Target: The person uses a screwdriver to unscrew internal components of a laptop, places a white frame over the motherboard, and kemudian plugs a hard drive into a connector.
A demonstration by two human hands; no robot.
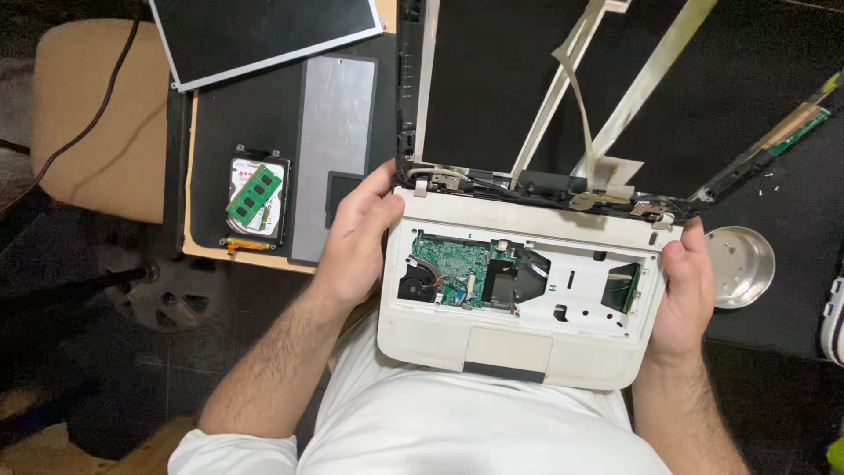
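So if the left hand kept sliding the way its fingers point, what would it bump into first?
The left hand points toward the laptop hinge, which it would probably meet first; it already grips that corner.

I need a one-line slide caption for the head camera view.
Left hand and right hand grip a white, opened laptop base, its green circuit board exposed.

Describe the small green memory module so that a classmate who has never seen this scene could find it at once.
Start at the white laptop base held between the left hand and right hand. Look left, past the left hand, to the black mat, where a silver hard drive lies. The green memory module lies slantwise on it, the only green strip there.
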